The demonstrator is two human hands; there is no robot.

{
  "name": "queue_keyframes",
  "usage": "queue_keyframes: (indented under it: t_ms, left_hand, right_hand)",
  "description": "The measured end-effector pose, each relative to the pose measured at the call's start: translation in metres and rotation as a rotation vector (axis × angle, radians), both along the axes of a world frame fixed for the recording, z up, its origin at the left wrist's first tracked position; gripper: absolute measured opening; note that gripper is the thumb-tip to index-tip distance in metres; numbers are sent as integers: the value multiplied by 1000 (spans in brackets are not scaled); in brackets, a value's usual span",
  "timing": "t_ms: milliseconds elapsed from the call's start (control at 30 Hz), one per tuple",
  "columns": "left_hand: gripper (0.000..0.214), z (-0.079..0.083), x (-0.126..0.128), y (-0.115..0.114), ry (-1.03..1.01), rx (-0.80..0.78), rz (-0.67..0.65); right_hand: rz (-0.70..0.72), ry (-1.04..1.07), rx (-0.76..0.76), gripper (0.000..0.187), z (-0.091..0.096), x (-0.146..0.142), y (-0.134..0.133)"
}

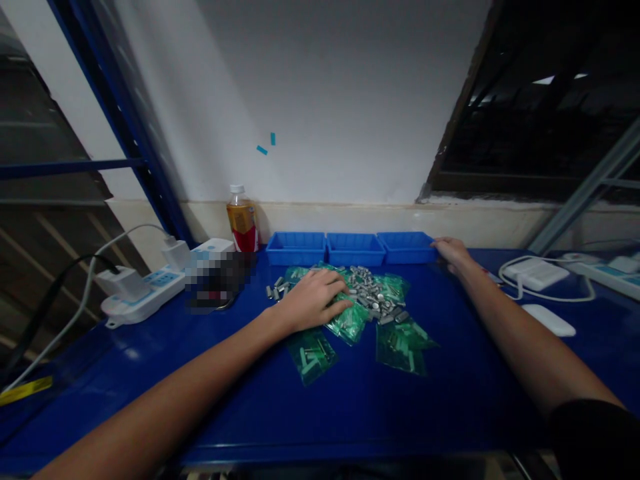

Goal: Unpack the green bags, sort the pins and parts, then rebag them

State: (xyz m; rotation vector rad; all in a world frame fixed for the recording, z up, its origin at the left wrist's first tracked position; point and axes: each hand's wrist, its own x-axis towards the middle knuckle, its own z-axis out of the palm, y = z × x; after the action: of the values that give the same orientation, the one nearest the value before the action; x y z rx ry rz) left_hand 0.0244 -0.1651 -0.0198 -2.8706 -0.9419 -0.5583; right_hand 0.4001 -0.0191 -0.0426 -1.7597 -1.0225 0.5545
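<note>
My left hand [314, 301] lies palm down on the pile, its fingers apart over small green plastic bags [350, 323]. Loose grey metal cylinders [367, 285] are heaped beyond and to the right of it. One green bag [313, 357] with pale and metal pieces inside lies just below that hand, and more bags [404, 347] lie to the right. Farther right, my right hand [454, 253] has its fingers closed at the right end of the rightmost blue bin [407, 256]. Two more blue bins, the middle bin [356, 256] and the left bin [296, 256], line up beside it.
A bottle [243, 223] of amber drink stands near the wall. On the left are a power strip [160, 283] with plugs and a blurred dark object [220, 283]. A white cable [550, 297] and a white flat case [550, 320] lie on the right of the blue table [350, 413].
</note>
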Motion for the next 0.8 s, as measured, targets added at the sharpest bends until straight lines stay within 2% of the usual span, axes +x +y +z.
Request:
queue_keyframes:
  t_ms: [200,600,800]
  left_hand:
    - [28,0,0,1,-10,25,16]
    - [25,-4,-1,5,-109,23,81]
    - [21,-6,-1,6,-164,-81,110]
  right_hand:
    - [29,52,-90,20,0,-3,-5]
    - [85,121,-111,20,3,1,-7]
    - [85,103,-118,22,5,3,-10]
